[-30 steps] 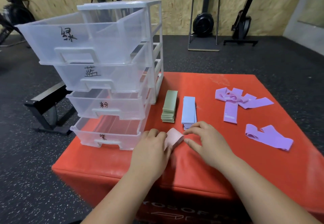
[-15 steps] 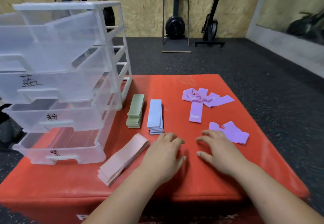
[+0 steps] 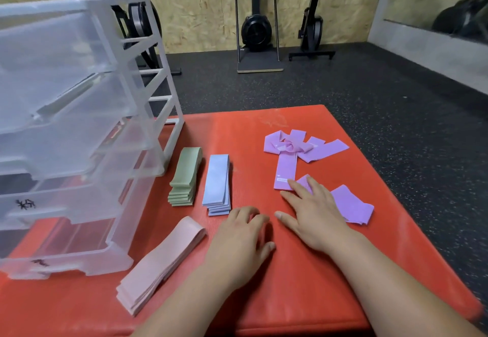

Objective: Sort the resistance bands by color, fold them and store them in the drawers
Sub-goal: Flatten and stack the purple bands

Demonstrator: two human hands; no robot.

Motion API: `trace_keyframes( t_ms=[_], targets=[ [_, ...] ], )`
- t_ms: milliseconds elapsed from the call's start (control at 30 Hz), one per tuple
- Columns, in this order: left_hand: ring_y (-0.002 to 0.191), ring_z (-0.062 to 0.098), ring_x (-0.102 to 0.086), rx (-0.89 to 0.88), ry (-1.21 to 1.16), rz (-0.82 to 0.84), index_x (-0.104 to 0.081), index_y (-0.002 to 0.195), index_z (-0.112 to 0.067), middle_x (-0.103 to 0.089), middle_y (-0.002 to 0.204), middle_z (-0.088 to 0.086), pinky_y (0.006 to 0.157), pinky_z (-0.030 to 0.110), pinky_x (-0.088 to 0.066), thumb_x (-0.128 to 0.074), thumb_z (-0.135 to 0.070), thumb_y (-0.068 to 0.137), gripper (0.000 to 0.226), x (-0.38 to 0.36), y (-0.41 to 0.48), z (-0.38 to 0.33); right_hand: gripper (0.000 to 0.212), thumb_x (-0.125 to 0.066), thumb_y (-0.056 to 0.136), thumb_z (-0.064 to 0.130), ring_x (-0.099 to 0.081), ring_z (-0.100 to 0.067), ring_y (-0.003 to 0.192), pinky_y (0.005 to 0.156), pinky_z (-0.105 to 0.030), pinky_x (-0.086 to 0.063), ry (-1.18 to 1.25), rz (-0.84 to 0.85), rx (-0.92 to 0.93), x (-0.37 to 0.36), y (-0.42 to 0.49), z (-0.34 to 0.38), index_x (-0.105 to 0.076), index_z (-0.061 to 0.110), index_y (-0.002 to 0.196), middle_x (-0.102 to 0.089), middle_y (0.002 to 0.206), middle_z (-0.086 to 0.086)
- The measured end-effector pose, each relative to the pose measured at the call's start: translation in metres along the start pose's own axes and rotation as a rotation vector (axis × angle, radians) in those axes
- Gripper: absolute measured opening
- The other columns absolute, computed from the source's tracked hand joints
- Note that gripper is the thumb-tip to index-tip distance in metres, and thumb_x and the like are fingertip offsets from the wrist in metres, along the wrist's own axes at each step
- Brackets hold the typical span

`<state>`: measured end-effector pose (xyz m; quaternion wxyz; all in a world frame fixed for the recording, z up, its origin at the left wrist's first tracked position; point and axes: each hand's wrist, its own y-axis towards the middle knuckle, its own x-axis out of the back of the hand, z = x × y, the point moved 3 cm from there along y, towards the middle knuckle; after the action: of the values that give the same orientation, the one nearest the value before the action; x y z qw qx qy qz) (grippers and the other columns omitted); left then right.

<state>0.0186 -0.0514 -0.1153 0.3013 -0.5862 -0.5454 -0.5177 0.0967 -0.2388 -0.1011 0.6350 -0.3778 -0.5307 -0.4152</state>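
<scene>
- Head view: a red table (image 3: 317, 297) carries the bands and the drawers (image 3: 79, 125).
- The drawers are a clear plastic unit at the table's left. Its four trays are pulled out in steps, and the lower fronts have black handwritten marks.
- The green stack (image 3: 184, 178) lies folded flat just right of the drawers.
- The blue stack (image 3: 217, 183) lies just beside the green one, parallel to it and not touching.
- The pink stack (image 3: 161, 262) lies nearer the person, angled, with its near end close to the front corner of the drawers.
- The purple pile (image 3: 298, 149) lies unfolded and tangled at the far right, with one strip reaching toward the person.
- A separate purple band (image 3: 351, 206) lies loose, nearer than the pile and partly under the right hand.
- The left hand (image 3: 237, 241) is palm down on the bare table near the blue stack. Its fingers are loosely bent and it grips nothing.
- The right hand (image 3: 314, 212) is palm down with its fingers straight and spread. The fingertips rest on the purple band, the index tip is by the end of the pile's strip, and nothing is pinched.
- Beyond the table is a dark speckled floor (image 3: 369, 99). Exercise machines (image 3: 256, 30) stand against a chipboard wall (image 3: 198, 6).
</scene>
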Motion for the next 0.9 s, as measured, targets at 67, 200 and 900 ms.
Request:
trace_keyframes(
  t_ms=[67,200,900],
  targets=[
    [0.133,0.017,-0.044,-0.013,-0.006,0.002,-0.053,0.140,-0.034,-0.047,0.145,-0.008,0.114,0.035,-0.040,-0.059,-0.059,0.091,0.055,0.000,-0.001,0.002,0.073,-0.030,0.101,0.070,0.001,-0.031,0.160,0.130,-0.050,-0.003,0.007,0.011,-0.026,-0.002,0.004,0.002,-0.031,0.029,0.161,-0.018,0.172,0.010],
    [0.135,0.016,-0.043,-0.027,-0.033,0.007,-0.053,0.141,-0.033,-0.047,0.147,-0.008,0.115,0.033,-0.039,-0.061,-0.056,0.093,0.053,0.004,-0.003,0.007,0.051,-0.047,0.102,0.055,-0.030,-0.025,0.148,0.124,-0.042,-0.020,0.050,-0.176,-0.032,0.014,0.004,0.002,-0.054,0.030,0.146,-0.054,0.150,0.013],
    [0.118,0.015,-0.055,-0.304,-0.123,0.210,-0.070,0.119,-0.034,-0.065,0.130,-0.016,0.104,0.038,-0.047,-0.066,-0.044,0.092,0.029,0.020,-0.030,-0.046,0.022,-0.064,0.082,0.061,-0.050,0.000,0.098,0.087,-0.031,-0.046,0.135,-0.147,0.218,0.022,-0.131,-0.007,-0.072,0.047,0.096,-0.057,0.082,0.034]
  ],
)
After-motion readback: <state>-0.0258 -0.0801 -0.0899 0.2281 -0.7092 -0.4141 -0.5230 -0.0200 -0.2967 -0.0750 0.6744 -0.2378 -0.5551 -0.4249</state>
